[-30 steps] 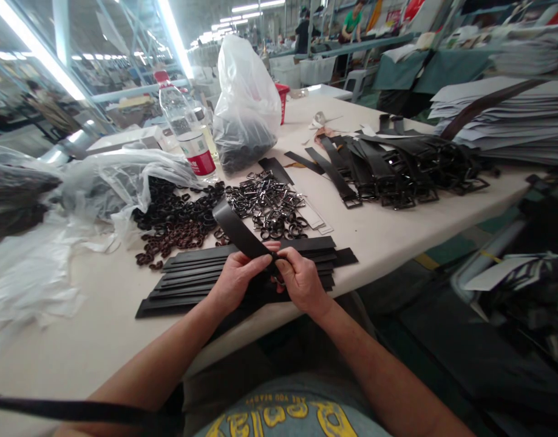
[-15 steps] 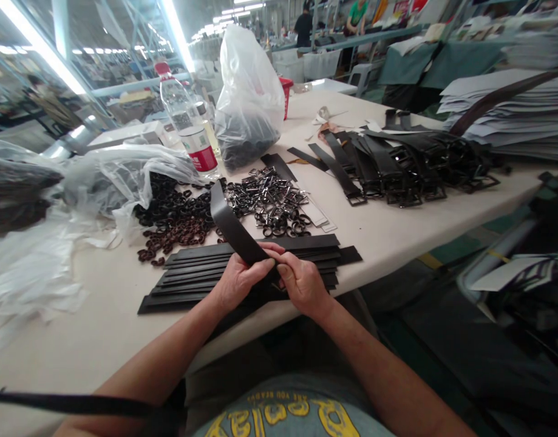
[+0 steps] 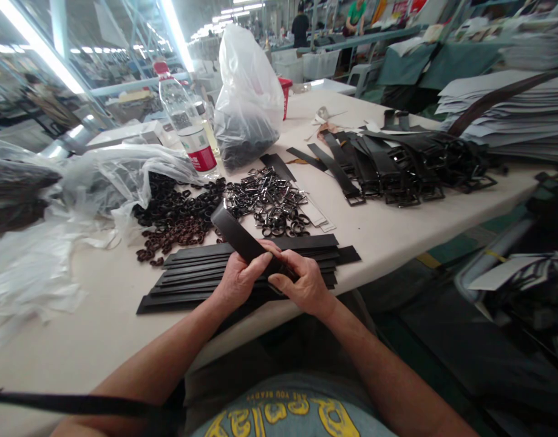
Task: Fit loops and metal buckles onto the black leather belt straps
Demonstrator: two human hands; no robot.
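Observation:
My left hand (image 3: 237, 279) and my right hand (image 3: 301, 285) meet just above the table's near edge, both closed on one black strap (image 3: 237, 232). The strap rises from my fingers and slants up to the left, its free end over the loose hardware. My right fingers pinch the strap's near end, where a small metal piece may sit; I cannot make it out. Under my hands lies a flat stack of black straps (image 3: 192, 273). Behind it are a heap of metal buckles (image 3: 269, 200) and a heap of dark loops (image 3: 178, 218).
A row of finished buckled straps (image 3: 397, 164) covers the right of the white table (image 3: 388, 233). A water bottle (image 3: 187, 124) and plastic bags (image 3: 249, 97) stand behind the hardware. Paper stacks (image 3: 510, 109) sit far right. People work at distant tables.
The strap's free end rose, then dropped lower and more level over the buckles. My right hand has slid closer under my left thumb. The view shifted slightly.

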